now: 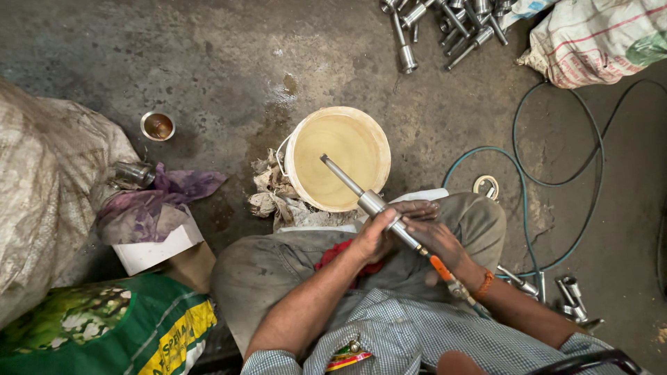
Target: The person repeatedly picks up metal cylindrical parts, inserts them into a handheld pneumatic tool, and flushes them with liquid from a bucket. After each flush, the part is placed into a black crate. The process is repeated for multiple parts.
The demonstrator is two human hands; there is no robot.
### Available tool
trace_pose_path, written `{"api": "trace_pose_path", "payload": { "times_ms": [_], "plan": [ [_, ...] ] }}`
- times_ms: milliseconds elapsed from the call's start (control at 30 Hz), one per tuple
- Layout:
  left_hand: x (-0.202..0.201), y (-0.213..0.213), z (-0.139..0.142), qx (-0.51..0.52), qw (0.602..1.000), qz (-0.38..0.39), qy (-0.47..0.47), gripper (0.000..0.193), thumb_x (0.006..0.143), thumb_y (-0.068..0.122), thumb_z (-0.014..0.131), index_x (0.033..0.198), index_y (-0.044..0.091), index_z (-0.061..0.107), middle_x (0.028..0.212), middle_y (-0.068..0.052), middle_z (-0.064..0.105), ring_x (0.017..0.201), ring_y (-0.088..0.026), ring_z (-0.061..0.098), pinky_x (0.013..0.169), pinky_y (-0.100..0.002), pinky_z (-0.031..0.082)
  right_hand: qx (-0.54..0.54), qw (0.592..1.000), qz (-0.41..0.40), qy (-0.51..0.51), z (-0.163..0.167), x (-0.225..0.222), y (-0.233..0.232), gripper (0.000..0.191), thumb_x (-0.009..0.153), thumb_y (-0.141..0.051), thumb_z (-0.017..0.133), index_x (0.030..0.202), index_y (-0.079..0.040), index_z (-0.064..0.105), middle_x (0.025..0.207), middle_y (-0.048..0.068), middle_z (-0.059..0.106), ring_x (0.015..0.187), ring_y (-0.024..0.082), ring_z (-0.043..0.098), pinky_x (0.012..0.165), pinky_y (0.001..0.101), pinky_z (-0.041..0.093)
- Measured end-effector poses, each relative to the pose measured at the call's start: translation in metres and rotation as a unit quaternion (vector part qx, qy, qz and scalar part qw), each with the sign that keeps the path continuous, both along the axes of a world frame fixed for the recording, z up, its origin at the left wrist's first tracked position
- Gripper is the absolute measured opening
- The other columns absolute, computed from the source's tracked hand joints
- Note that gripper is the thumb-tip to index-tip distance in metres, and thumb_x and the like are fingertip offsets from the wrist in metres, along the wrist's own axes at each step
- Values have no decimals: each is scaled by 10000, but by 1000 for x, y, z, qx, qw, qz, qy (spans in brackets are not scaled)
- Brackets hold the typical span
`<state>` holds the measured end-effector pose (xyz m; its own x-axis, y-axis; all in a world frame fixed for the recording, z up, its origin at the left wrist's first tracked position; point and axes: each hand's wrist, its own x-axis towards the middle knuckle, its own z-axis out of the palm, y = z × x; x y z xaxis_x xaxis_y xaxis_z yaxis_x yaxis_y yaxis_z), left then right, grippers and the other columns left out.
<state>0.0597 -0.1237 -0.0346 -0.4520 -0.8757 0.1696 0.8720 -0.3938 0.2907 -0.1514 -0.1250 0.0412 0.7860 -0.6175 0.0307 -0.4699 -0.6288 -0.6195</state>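
Left hand [375, 238]: closed around the middle of a long polished steel shaft [361, 196], thumb side up. Right hand [439, 239]: fingers laid over the lower part of the same shaft, gripping it just below the left hand; an orange band sits on that wrist. An orange-handled slim tool [445, 272] runs on from the shaft's lower end under the right hand; whether it touches the shaft cannot be told.

The shaft is tilted, its thin upper end reaching out beyond both hands over a round cream plastic bucket [299, 139] filled with pale cloudy liquid. The tip appears to stand above the liquid; contact cannot be told.

Crumpled dirty rags [271, 191] lie against the bucket, ahead and left of the left hand. Far ahead of the hands, a heap of similar steel shafts [445, 28] rests on the stained concrete floor [208, 62]. A blue-green hose [524, 208] curves past the right hand's outer side. A small round metal cup [158, 126] stands well to the left.
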Motion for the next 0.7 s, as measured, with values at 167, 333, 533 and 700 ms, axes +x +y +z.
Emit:
{"api": "trace_pose_path", "payload": {
  "times_ms": [167, 333, 533, 700],
  "plan": [
    [1, -1, 5, 21, 1000, 7, -1, 953, 960, 723, 497, 1508, -55, 444, 1510, -240, 519, 1418, -357, 511, 1232, -505, 374, 146, 981, -99, -77, -10, -10, 17, 933, 957, -729, 424, 1546, -6, 420, 1567, 163, 498, 1465, 277, 475, 1209, 421, 348],
    [5, 2, 7, 39, 998, 47, -9, 761, 1044, 590, 524, 1458, -48, 489, 1463, -226, 560, 1374, -330, 543, 1181, -498, 423, 570, 686, -298, -340, -11, -2, 32, 824, 935, -477, 522, 1581, -2, 329, 1544, 182, 449, 1392, 204, 408, 1114, 346, 273],
    [4, 0, 1, 63, 997, 40, -6, 632, 1087, 498, 492, 1444, -23, 490, 1424, -181, 589, 1297, -283, 583, 1096, -444, 474, 438, 771, -347, -305, 13, 42, 16, 1024, 944, -806, 239, 1542, 9, 407, 1410, 218, 586, 1274, 300, 575, 1051, 417, 438],
    [2, -1, -4, 98, 995, 16, -24, 664, 1102, 534, 424, 1480, -7, 491, 1405, -124, 572, 1194, -205, 556, 1021, -355, 465, 486, 734, -385, -279, 39, 68, 1, 1118, 847, -869, 213, 1495, 10, 454, 1437, 178, 584, 1236, 270, 576, 1046, 409, 435]
  ]
}}
